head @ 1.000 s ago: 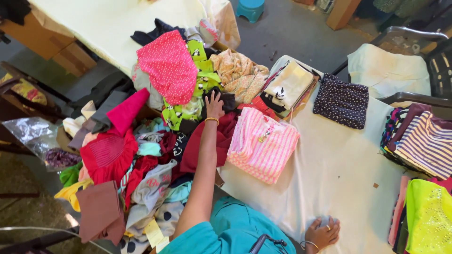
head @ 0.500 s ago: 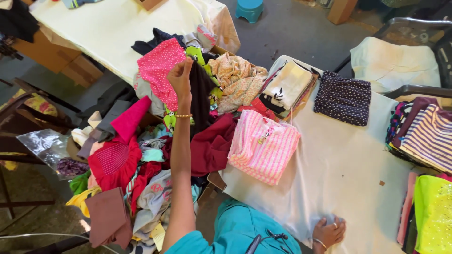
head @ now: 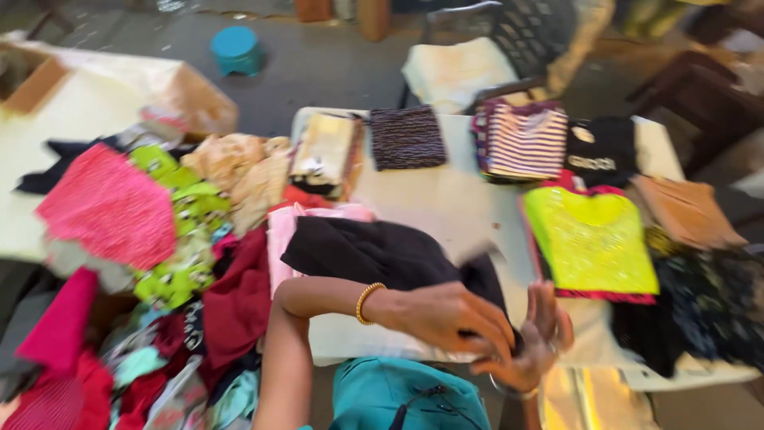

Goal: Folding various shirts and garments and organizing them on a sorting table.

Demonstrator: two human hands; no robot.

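Black fabric garment (head: 382, 253) — soft, crumpled, lying across the near middle of the white cloth-covered table (head: 446, 211), partly over a pink striped garment (head: 298, 227).

Left hand (head: 446, 317) — gold bangle at the wrist, fingers closed over the near right edge of the black garment, gripping it.

Right hand (head: 535, 338) — just right of the left hand, palm up and fingers spread, touching the same edge of the black garment; motion blur hides whether it grips.

Surroundings:
- Neon-yellow top (head: 590, 239), flat, right of the hands.
- Striped pink-and-white folded garment (head: 521, 142), far right.
- Dark dotted folded cloth (head: 407, 137), far centre.
- Cream folded cloth (head: 325, 151), left of the dotted one.
- Loose heap of mixed clothes at left, with a bright pink textured piece (head: 111, 209) and a lime-green printed piece (head: 179, 231) on top.
- Teal plastic stool (head: 236, 48), far left on the floor.
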